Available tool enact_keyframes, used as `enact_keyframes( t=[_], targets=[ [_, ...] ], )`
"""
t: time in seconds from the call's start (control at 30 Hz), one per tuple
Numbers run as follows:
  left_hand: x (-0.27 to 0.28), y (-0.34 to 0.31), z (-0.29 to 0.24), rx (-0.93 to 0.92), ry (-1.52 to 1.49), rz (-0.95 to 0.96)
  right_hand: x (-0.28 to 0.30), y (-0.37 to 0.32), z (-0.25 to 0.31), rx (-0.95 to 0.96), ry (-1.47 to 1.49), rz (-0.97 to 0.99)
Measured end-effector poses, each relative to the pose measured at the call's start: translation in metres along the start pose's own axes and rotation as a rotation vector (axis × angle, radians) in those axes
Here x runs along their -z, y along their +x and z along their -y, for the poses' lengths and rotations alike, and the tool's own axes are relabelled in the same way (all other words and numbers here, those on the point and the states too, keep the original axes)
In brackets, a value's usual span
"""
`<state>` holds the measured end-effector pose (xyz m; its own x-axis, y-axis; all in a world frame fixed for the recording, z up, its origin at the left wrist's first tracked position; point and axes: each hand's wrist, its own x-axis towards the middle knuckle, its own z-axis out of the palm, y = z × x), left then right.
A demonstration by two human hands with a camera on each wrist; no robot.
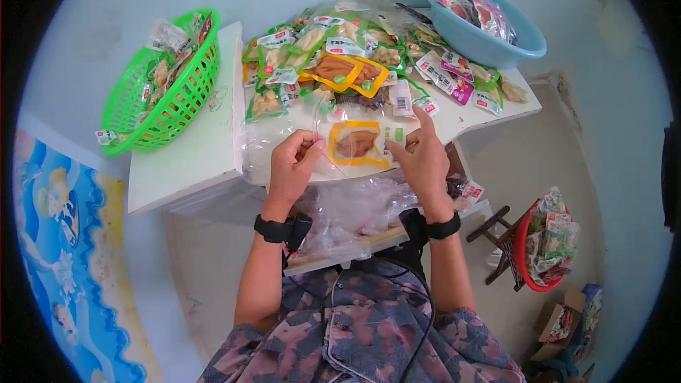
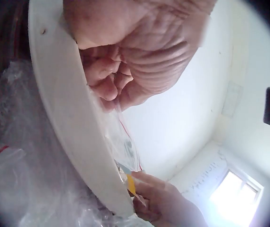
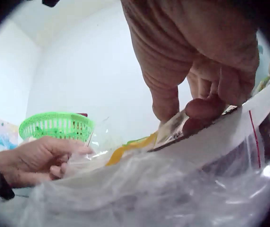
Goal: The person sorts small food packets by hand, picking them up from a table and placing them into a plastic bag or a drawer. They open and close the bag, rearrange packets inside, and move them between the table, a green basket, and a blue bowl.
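My left hand pinches the edge of a clear zip bag between thumb and curled fingers, at the front of the white table. The bag's thin red zip line runs beside the fingertips. Right of it lies a flat snack packet with a yellow border and brown pieces showing through its window. My right hand holds this packet by its right end, with the thumb on it and the index finger stretched forward. In the right wrist view, the packet's yellow edge lies between the two hands.
A heap of snack packets covers the table behind my hands. At left stands a green basket, at back right a blue basin, both with packets. Clear plastic bags fill an open drawer below. A red basin sits on a stool at right.
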<state>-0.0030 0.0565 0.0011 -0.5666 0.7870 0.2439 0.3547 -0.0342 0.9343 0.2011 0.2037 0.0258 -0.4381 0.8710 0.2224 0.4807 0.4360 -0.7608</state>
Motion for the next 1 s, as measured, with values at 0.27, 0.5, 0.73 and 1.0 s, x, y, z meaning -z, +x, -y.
enact_keyframes(
  t=[0.27, 0.5, 0.73, 1.0],
  targets=[
    [0.0, 0.001, -0.004, 0.017, -0.061, 0.009, 0.011, -0.016, -0.036, -0.071, 0.502, 0.091],
    [0.0, 0.003, -0.015, 0.092, -0.048, 0.05, 0.043, -0.031, -0.014, 0.02, 0.728, -0.061],
    [-0.014, 0.0, -0.033, 0.161, -0.007, 0.085, 0.041, -0.044, 0.012, 0.237, 0.478, -0.155],
    [-0.012, -0.004, -0.047, 0.01, 0.146, 0.045, 0.024, -0.044, 0.015, 0.214, 0.238, -0.078]
  ],
)
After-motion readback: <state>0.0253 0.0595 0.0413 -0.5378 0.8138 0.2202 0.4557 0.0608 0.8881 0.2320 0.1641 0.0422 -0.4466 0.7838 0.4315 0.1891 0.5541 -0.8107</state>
